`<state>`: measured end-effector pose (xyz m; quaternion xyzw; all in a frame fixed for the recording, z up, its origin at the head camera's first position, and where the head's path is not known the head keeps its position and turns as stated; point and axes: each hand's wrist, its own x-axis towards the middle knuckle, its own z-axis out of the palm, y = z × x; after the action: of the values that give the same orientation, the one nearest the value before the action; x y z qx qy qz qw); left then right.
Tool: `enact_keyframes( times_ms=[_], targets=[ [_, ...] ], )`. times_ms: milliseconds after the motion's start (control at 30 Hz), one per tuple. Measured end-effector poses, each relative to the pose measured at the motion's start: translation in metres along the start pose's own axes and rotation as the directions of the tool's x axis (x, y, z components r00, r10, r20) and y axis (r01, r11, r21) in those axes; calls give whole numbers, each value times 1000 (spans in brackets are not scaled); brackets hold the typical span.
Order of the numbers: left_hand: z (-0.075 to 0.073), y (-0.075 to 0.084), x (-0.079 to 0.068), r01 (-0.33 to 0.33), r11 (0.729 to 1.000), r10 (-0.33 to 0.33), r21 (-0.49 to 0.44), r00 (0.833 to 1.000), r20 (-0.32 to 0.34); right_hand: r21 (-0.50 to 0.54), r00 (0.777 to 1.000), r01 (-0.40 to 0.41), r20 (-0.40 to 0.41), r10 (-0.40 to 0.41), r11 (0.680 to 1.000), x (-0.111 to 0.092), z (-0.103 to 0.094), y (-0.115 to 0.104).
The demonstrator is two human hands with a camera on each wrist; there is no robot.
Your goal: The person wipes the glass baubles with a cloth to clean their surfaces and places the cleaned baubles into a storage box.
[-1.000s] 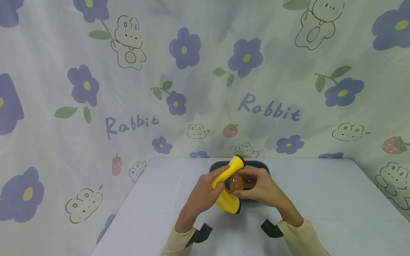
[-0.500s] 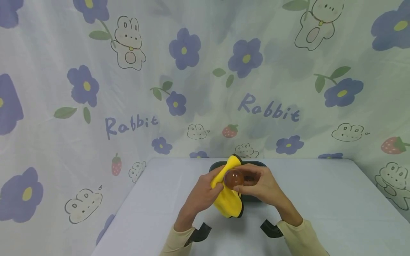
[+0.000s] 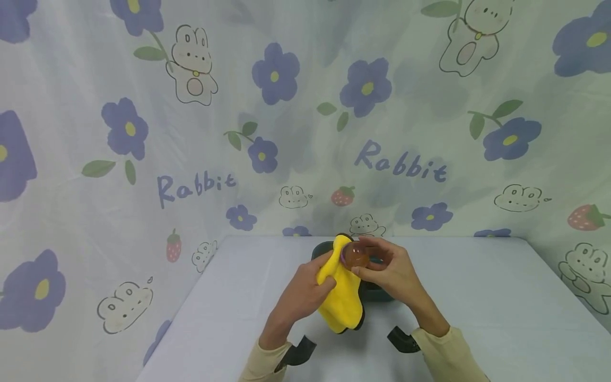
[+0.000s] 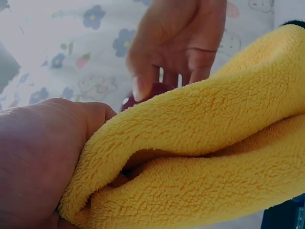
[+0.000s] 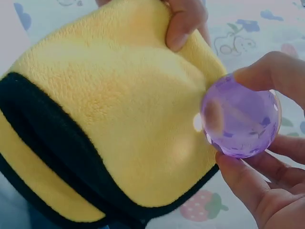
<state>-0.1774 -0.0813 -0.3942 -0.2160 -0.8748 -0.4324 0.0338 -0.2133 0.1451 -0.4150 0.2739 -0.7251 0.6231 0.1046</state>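
A yellow plush cloth (image 3: 340, 297) with black edging hangs from my left hand (image 3: 305, 289), which grips it near its upper part with the thumb on top. The left wrist view shows the cloth (image 4: 205, 114) folded over in that hand. My right hand (image 3: 396, 273) holds a clear ball (image 3: 355, 255) between thumb and fingertips, right beside the cloth. The ball looks amber in the head view, but purple and see-through in the right wrist view, where the ball (image 5: 240, 117) meets the cloth's edge.
Behind the hands, a dark green tray (image 3: 377, 293) stands on the white table (image 3: 477, 297); my hands and the cloth hide most of it. Black camera mounts (image 3: 298, 353) sit at both wrists. A patterned curtain (image 3: 305, 122) rises behind the table.
More of the cloth now hangs spread below my left hand, reaching lower. The ball has moved slightly up in my right hand, showing at the cloth's right side.
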Motion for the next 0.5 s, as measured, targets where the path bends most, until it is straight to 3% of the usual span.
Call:
enact_keyframes(
  times_ms=[500],
  targets=[
    [0, 12, -9, 26, 996, -22, 82, 999, -47, -77, 999, -24, 41, 28, 997, 1, -3, 8]
  ],
)
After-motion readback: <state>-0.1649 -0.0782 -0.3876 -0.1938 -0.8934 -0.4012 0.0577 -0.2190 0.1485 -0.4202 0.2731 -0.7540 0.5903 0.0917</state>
